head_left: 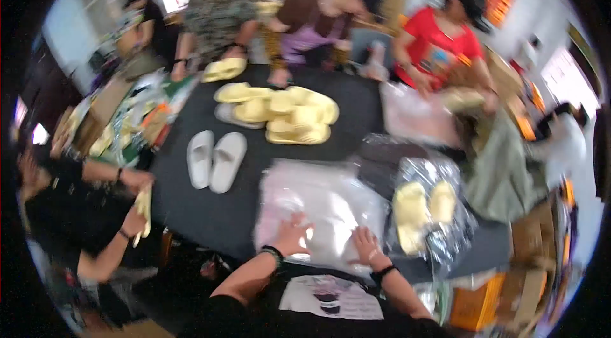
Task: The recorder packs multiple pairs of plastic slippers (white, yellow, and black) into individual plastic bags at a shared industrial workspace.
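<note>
A stack of clear plastic bags (324, 188) lies on the dark table at its near edge. My left hand (293, 236) rests on the stack's near left part, fingers spread. On the near right part lies my right hand (367, 247), also with its fingers apart. Neither hand grips anything. Just right of the stack, a pair of pale yellow slippers (411, 214) sits inside a clear bag. Beyond my left hand stands a pair of white slippers (227, 161) side by side.
Several yellow slippers (298, 118) are piled at the table's far middle. People stand around the far side and left; one at left holds a yellow slipper (146, 211). More bags (417, 115) lie at far right. Cardboard boxes (531, 236) flank the right side.
</note>
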`<control>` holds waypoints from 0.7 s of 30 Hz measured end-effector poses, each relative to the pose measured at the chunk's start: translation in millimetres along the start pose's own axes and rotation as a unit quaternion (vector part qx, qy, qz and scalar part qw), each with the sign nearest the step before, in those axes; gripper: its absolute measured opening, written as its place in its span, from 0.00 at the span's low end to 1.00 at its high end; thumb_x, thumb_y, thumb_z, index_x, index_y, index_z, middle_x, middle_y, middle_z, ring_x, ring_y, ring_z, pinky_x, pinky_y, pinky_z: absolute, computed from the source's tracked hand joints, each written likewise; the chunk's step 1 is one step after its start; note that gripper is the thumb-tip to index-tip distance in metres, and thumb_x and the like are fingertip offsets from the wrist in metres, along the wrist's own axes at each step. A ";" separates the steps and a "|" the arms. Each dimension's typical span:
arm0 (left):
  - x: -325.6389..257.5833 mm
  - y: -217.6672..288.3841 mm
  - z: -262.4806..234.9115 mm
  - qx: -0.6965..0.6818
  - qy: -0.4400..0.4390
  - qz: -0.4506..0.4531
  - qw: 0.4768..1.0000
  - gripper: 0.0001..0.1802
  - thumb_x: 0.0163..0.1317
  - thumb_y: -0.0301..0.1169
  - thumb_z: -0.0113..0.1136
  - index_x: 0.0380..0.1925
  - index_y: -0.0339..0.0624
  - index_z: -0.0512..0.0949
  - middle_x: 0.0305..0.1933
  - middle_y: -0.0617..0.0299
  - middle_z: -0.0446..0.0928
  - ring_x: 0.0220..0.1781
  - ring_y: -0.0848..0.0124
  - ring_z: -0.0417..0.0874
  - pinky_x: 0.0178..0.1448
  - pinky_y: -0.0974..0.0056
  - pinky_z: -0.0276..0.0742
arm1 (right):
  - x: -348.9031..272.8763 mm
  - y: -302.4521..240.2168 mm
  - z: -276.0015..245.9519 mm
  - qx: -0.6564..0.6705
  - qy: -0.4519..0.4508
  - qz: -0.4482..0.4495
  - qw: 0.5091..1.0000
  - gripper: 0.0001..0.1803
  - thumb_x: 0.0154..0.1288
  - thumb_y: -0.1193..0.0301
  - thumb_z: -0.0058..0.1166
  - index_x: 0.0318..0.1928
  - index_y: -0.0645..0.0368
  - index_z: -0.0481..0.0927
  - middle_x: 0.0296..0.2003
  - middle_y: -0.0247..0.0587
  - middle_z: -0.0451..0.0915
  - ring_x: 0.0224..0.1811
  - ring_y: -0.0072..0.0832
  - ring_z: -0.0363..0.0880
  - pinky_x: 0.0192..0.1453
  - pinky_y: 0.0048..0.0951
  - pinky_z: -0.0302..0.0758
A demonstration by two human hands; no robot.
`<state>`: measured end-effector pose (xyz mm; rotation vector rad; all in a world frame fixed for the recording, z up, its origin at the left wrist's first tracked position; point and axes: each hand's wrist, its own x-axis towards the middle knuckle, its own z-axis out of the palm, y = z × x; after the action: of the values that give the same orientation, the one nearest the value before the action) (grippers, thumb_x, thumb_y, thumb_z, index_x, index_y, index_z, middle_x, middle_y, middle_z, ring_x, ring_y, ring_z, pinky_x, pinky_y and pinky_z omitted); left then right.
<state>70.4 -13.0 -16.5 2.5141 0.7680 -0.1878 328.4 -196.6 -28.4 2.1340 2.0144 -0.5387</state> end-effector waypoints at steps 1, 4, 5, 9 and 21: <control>0.7 -2.7 1.2 -0.016 0.014 0.005 1.000 0.56 0.34 0.60 0.73 0.68 0.64 0.63 0.77 0.48 0.45 0.77 0.43 0.41 0.71 0.29 0.40 | 1.4 10.3 -4.5 0.057 -0.016 -0.020 0.998 0.60 0.45 0.36 0.63 0.71 0.56 0.53 0.72 0.50 0.47 0.74 0.59 0.41 0.68 0.66 0.53; 6.7 10.9 -2.1 0.045 -0.010 -0.013 0.999 0.56 0.37 0.59 0.72 0.69 0.62 0.60 0.77 0.45 0.42 0.77 0.43 0.39 0.72 0.33 0.39 | -6.1 30.7 -36.6 0.215 0.037 0.004 0.976 0.40 0.58 0.50 0.59 0.66 0.56 0.63 0.60 0.54 0.69 0.63 0.53 0.66 0.63 0.48 0.67; 3.8 11.2 -1.8 0.046 -0.024 0.007 0.999 0.56 0.37 0.59 0.72 0.69 0.62 0.60 0.77 0.45 0.42 0.77 0.43 0.39 0.72 0.33 0.39 | -15.0 32.0 -67.4 0.324 0.089 0.007 0.942 0.33 0.62 0.54 0.58 0.63 0.57 0.67 0.55 0.56 0.75 0.58 0.51 0.73 0.61 0.42 0.70; 0.7 21.5 -0.6 0.066 -0.025 -0.021 0.997 0.56 0.37 0.56 0.74 0.69 0.61 0.60 0.77 0.46 0.43 0.78 0.45 0.39 0.72 0.33 0.41 | -63.8 54.5 -156.2 0.328 0.343 0.083 0.876 0.25 0.59 0.70 0.59 0.57 0.58 0.73 0.48 0.54 0.79 0.51 0.48 0.77 0.58 0.39 0.73; 1.3 24.7 4.5 0.061 -0.021 -0.028 0.998 0.59 0.35 0.54 0.76 0.70 0.59 0.58 0.78 0.52 0.37 0.78 0.48 0.36 0.71 0.31 0.42 | -166.8 142.5 -78.4 0.104 0.057 0.495 0.861 0.85 0.18 0.48 0.80 0.74 0.38 0.31 0.75 0.49 0.28 0.75 0.64 0.29 0.69 0.69 0.45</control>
<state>85.3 -32.4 -10.3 2.5957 0.8350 -0.3139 476.1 -335.8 85.9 2.9495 0.6468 -0.4442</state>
